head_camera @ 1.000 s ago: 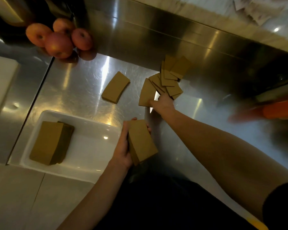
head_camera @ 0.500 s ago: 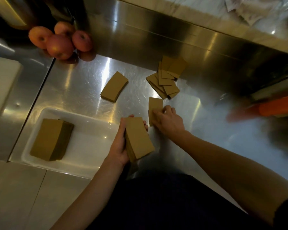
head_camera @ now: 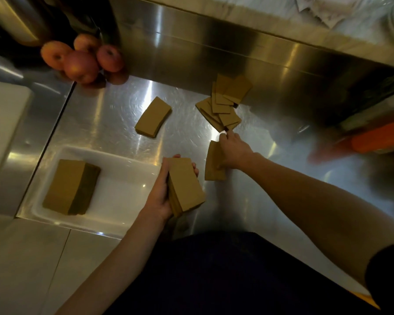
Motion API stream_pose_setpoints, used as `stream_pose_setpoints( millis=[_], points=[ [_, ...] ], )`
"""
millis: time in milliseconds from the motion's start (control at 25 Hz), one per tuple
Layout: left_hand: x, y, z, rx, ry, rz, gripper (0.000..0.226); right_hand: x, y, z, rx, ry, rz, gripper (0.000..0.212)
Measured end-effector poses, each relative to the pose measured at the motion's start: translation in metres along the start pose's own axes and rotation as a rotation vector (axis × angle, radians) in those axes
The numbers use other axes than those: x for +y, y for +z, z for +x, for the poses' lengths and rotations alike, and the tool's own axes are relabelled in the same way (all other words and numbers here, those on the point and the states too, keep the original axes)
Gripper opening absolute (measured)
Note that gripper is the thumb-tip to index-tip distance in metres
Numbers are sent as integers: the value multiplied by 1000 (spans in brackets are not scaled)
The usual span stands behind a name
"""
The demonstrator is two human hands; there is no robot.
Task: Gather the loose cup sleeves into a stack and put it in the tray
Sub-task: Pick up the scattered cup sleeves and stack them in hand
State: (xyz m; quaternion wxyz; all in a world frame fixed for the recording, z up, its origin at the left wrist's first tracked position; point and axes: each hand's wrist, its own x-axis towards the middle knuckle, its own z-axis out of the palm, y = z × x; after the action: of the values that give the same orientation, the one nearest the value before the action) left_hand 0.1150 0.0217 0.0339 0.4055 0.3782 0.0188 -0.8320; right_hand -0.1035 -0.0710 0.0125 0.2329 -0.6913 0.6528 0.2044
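My left hand (head_camera: pixel 160 196) grips a thick stack of brown cup sleeves (head_camera: pixel 185 185) just right of the white tray (head_camera: pixel 123 164). A tall stack of sleeves (head_camera: pixel 71 187) lies in the tray's left part. My right hand (head_camera: pixel 234 151) rests on a single flat sleeve (head_camera: pixel 212 169) on the steel counter, thumb pinning it, fingers stretched toward a fanned pile of several loose sleeves (head_camera: pixel 225 103). A small neat stack (head_camera: pixel 152 118) lies apart to the left of that pile.
Red apples (head_camera: pixel 82 60) sit at the counter's back left corner. A steel backsplash (head_camera: pixel 214 53) rises behind the sleeves. An orange object (head_camera: pixel 378 139), blurred, lies at the right. A white board (head_camera: pixel 2 123) sits at the far left.
My right hand pulled one sleeve away from the fanned pile toward me and now reaches back toward the pile with the sleeve under it. My left hand kept its stack.
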Motion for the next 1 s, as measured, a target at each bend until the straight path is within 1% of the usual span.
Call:
stream_pose_setpoints(
  millis=[40, 80, 200, 240, 360, 440, 560, 640, 720, 800, 920, 1000],
  points=[
    [1, -1, 0, 1, 4, -1, 36, 1, 1, -3, 12, 9, 36, 99],
    [1, -2, 1, 1, 0, -3, 36, 4, 2, -5, 17, 14, 104, 95],
    [-3, -7, 2, 10, -35, -20, 35, 19, -8, -7, -4, 23, 444, 65],
    [-4, -7, 2, 10, -38, -25, 35, 25, -20, -8, 3, 26, 563, 60],
    [-5, -2, 4, 7, -40, -38, 34, 48, -75, -1, 81, 102, 973, 61],
    [-3, 4, 6, -4, -46, -62, 34, 64, -110, 14, 97, 131, 1079, 56],
    [4, 15, 13, -44, -24, -85, 40, 81, -137, 52, 65, 184, 1050, 54],
    [11, 24, 21, -59, -7, -104, 54, 87, -145, 81, 81, 245, 944, 62],
    [18, 31, 30, -67, -2, -118, 64, 93, -149, 107, 81, 257, 821, 69],
    [23, 35, 38, -72, -3, -142, 67, 98, -146, 128, 34, 270, 767, 74],
    [28, 42, 49, -59, 2, -114, 70, 103, -136, 148, -27, 281, 717, 76],
    [29, 46, 55, -41, 7, -107, 73, 106, -130, 153, -13, 262, 537, 81]
  ],
)
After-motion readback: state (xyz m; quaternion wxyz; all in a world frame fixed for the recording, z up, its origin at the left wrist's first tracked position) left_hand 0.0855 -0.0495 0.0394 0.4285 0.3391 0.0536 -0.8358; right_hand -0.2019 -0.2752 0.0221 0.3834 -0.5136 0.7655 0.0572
